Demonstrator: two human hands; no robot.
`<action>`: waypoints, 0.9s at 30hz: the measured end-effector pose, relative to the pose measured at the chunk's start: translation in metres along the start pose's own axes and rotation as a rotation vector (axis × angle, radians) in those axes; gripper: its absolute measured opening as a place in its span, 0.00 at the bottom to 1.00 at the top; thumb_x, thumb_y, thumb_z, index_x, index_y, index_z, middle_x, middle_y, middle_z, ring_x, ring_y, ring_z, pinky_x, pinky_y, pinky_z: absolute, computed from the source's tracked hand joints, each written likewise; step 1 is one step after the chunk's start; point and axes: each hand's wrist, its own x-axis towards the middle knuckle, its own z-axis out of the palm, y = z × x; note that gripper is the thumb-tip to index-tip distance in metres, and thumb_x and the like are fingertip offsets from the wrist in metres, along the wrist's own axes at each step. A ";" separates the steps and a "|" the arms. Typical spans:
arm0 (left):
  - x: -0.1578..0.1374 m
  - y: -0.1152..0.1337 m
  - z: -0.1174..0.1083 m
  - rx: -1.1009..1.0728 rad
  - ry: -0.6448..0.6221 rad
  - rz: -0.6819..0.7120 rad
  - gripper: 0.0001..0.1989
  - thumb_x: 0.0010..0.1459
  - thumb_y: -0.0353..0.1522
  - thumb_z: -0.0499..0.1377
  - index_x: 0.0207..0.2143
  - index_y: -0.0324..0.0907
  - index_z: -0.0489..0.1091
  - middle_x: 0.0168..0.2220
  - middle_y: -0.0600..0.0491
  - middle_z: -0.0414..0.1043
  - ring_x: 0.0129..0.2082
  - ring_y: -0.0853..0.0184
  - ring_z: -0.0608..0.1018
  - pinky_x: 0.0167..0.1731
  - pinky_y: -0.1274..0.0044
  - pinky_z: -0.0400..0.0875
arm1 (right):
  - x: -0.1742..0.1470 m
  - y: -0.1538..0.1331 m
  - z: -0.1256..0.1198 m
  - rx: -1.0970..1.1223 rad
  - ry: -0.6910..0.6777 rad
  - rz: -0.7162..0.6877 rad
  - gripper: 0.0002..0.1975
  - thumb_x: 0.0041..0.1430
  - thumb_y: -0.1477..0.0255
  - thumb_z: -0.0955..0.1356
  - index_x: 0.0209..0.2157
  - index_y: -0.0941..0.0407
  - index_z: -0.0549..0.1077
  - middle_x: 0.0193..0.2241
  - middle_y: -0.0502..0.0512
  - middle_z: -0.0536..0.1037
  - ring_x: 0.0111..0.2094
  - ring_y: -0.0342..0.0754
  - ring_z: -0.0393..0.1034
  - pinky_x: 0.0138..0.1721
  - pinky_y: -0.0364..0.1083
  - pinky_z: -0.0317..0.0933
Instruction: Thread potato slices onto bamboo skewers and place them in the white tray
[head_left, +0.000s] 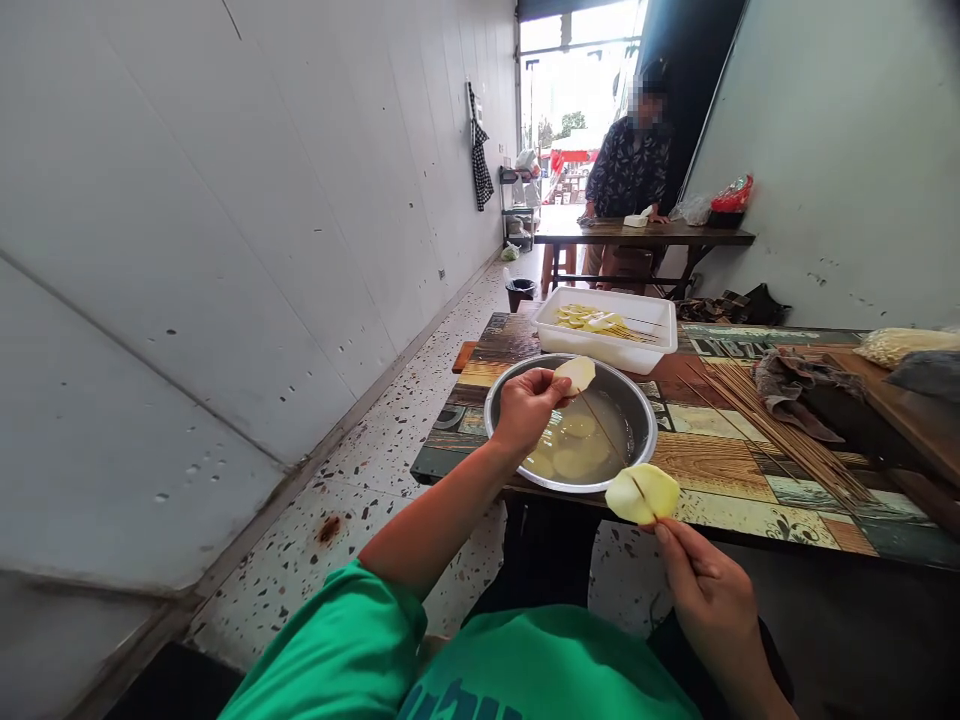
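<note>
Brown skewer [604, 429], slanting lengthwise, pointing up-left

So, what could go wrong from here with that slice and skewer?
First, the thin skewer, pinched in the right grip, runs up toward the pale slice in the left grip, so its far end might prick skin there. Second, that slice is held above the basin and could drop in if it slips. Third, the basin sits close to the near edge of the table, so a knock might make it slop over.
</note>
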 end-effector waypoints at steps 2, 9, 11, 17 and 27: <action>0.000 0.002 -0.001 -0.021 -0.012 -0.036 0.14 0.41 0.35 0.70 0.25 0.36 0.70 0.24 0.53 0.75 0.26 0.72 0.76 0.32 0.78 0.72 | 0.000 0.001 0.000 0.032 -0.002 0.021 0.15 0.57 0.60 0.68 0.34 0.55 0.81 0.33 0.59 0.82 0.37 0.56 0.75 0.40 0.49 0.67; 0.005 0.011 -0.006 -0.182 -0.088 -0.270 0.13 0.47 0.34 0.69 0.29 0.37 0.69 0.25 0.52 0.74 0.23 0.71 0.76 0.27 0.78 0.70 | 0.010 0.017 -0.003 0.462 -0.280 0.284 0.19 0.54 0.55 0.70 0.32 0.58 0.78 0.14 0.42 0.52 0.16 0.38 0.45 0.17 0.41 0.42; 0.006 0.013 -0.008 -0.183 -0.113 -0.334 0.12 0.47 0.32 0.69 0.30 0.37 0.70 0.24 0.51 0.73 0.21 0.72 0.75 0.24 0.79 0.68 | 0.015 0.023 -0.004 0.537 -0.330 0.279 0.19 0.52 0.55 0.71 0.29 0.59 0.77 0.15 0.42 0.49 0.16 0.38 0.43 0.18 0.41 0.40; 0.004 0.013 -0.005 -0.243 -0.074 -0.413 0.08 0.47 0.28 0.67 0.27 0.37 0.69 0.23 0.54 0.70 0.18 0.76 0.69 0.21 0.81 0.65 | 0.023 0.032 -0.003 0.288 -0.083 0.134 0.18 0.46 0.54 0.73 0.28 0.56 0.78 0.18 0.49 0.64 0.21 0.43 0.56 0.21 0.43 0.51; -0.003 0.012 0.004 -0.226 -0.096 -0.357 0.12 0.44 0.29 0.69 0.25 0.37 0.67 0.23 0.55 0.68 0.18 0.78 0.67 0.22 0.81 0.65 | 0.020 0.025 0.003 0.742 -0.377 0.465 0.18 0.51 0.56 0.73 0.27 0.58 0.73 0.14 0.39 0.47 0.14 0.35 0.38 0.14 0.39 0.39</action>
